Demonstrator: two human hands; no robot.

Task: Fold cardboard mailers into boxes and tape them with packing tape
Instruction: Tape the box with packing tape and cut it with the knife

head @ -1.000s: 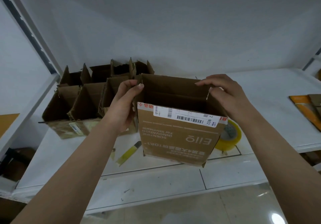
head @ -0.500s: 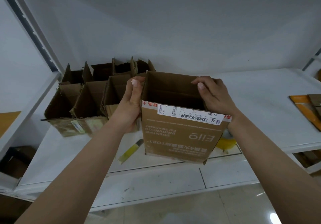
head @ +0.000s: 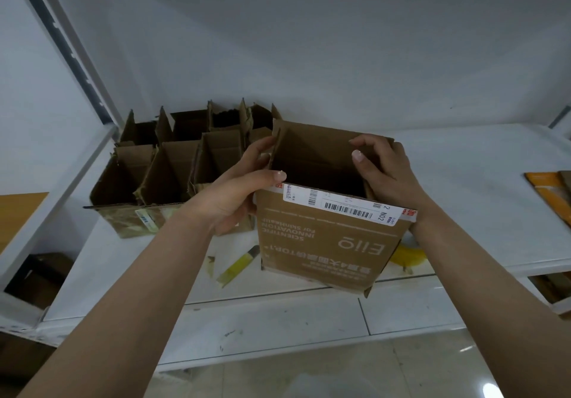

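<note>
centre of the frame: open-topped cardboard box with upside-down print and a barcode label, held above the white shelf. left hand clamped on its left wall, thumb on the near rim. right hand curled over the right flap, fingers inside. left of centre: cluster of folded boxes. lower centre, on the shelf: yellow box cutter. behind the box: yellow tape roll, partly hidden.
</note>
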